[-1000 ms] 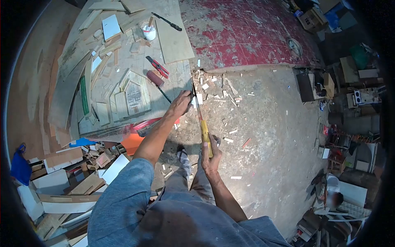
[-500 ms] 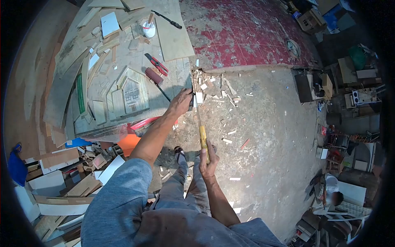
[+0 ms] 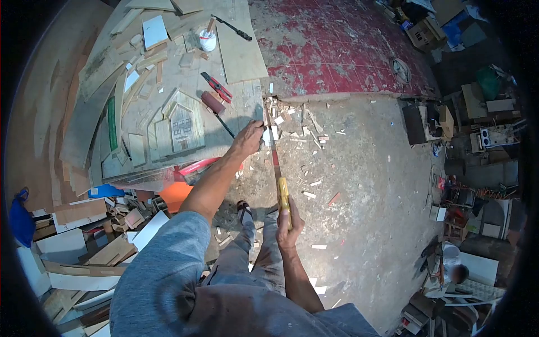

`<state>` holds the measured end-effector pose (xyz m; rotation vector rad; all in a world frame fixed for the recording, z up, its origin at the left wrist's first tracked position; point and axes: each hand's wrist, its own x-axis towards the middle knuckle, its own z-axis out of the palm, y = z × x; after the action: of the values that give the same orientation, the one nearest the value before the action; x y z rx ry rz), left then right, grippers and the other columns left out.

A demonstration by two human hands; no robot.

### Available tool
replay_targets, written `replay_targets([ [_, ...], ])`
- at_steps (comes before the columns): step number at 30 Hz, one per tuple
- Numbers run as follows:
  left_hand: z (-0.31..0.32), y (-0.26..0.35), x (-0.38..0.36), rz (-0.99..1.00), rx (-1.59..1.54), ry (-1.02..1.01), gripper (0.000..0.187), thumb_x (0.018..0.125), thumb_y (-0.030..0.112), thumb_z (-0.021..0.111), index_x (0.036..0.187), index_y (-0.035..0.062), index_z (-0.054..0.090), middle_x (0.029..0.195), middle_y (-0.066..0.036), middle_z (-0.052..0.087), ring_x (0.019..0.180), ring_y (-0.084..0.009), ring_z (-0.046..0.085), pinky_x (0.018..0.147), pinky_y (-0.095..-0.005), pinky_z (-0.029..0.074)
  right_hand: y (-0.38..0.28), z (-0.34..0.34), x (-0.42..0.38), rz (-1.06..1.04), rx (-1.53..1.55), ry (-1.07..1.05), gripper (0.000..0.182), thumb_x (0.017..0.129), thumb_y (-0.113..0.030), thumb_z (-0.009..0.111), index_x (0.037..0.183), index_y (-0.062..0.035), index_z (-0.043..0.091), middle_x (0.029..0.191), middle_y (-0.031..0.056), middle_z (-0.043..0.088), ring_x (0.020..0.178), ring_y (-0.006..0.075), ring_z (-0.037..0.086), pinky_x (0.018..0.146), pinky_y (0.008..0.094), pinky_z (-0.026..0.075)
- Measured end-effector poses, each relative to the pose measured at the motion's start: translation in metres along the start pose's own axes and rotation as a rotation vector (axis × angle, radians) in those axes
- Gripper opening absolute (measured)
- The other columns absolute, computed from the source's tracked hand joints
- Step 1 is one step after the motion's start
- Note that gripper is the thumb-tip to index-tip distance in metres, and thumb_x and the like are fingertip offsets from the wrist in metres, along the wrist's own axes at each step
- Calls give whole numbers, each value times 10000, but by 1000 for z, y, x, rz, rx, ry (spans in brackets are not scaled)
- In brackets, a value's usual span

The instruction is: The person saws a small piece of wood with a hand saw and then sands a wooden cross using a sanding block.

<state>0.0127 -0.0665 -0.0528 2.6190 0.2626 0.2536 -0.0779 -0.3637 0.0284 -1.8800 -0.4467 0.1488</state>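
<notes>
My right hand [image 3: 290, 224] is wrapped around the yellow handle of a handsaw [image 3: 283, 191]. The saw's narrow blade points away from me and passes just outside the table's right edge. At that edge my left hand [image 3: 249, 139] is closed, fingers curled over a small white-faced piece [image 3: 266, 135] beside the blade. How much of the piece lies under the fingers is hidden. On the worktable [image 3: 230, 95] near this hand lie a paint roller [image 3: 212, 103] and a red-and-black cutter [image 3: 216, 87].
House-shaped wooden panels [image 3: 181, 126] and a white tub [image 3: 207, 40] are on the table. Wood offcuts [image 3: 292, 121] litter the floor beyond its edge. Scrap boards [image 3: 84, 247] pile up at lower left. Another person [image 3: 452, 264] is at the far right, among clutter.
My right hand has drawn the saw back toward my body and slightly right, so more blade shows. My left hand stays at the table edge. The view has shifted slightly.
</notes>
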Motion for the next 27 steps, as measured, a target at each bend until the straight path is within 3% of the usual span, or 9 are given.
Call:
replay_targets([
  [2,1,0,0,-1,-42,15,201,767,7,727,951,-45,664,1052,-187,608,1066,-397,573,959,-449,483,-5,-9,-2,139,81,30,453,1024,-210,532,1363,88,564,723,35,609,590,82,534,528,241,427],
  [4,-3,4,-3,-5,-83,23,224,760,13,752,957,-47,663,1057,-189,608,1069,-397,574,959,-448,483,3,-6,5,131,87,37,460,1022,-213,533,1368,89,564,712,31,608,571,75,520,514,234,415],
  [10,-3,2,0,-25,-89,-26,274,727,-2,772,970,-51,656,1065,-198,608,1064,-405,580,964,-451,483,14,12,16,-78,-52,21,423,1009,-170,546,1329,102,586,723,70,645,660,99,590,599,253,471],
  [12,-5,3,1,-94,-20,-113,284,739,-81,652,1013,-13,674,1111,-148,604,1152,-352,559,1033,-419,484,14,15,12,-100,-43,41,408,1004,-146,550,1315,115,586,769,100,660,687,115,602,640,266,488],
  [15,-9,5,2,-98,-12,-128,291,741,-91,632,1017,-10,675,1123,-152,604,1169,-354,554,1046,-414,478,12,10,2,10,-1,-41,402,1001,-142,552,1294,130,588,805,108,662,699,124,597,641,268,480],
  [18,-10,6,2,-94,14,-150,287,741,-92,631,1013,-15,674,1133,-157,604,1181,-354,551,1061,-407,469,8,12,7,-76,19,6,405,1000,-147,555,1297,126,590,779,85,654,671,113,582,628,260,467],
  [19,-7,4,2,-53,-22,-78,223,714,-57,670,937,-63,692,1107,-190,615,1115,-385,577,1001,-428,479,12,14,5,-76,15,4,405,1000,-147,555,1297,126,590,779,85,654,671,113,582,628,260,467],
  [25,-7,5,1,-53,-15,-65,213,728,-54,656,939,-55,690,1117,-187,617,1114,-387,572,982,-433,486,19,9,-3,-85,44,3,424,1004,-163,550,1333,103,581,800,79,661,629,111,570,597,261,462],
  [27,-8,5,0,-25,-18,-60,217,718,-53,670,934,-51,689,1092,-185,611,1096,-383,573,975,-426,490,16,15,21,11,16,-64,433,1010,-177,540,1348,92,576,767,67,652,616,99,558,578,262,454],
])
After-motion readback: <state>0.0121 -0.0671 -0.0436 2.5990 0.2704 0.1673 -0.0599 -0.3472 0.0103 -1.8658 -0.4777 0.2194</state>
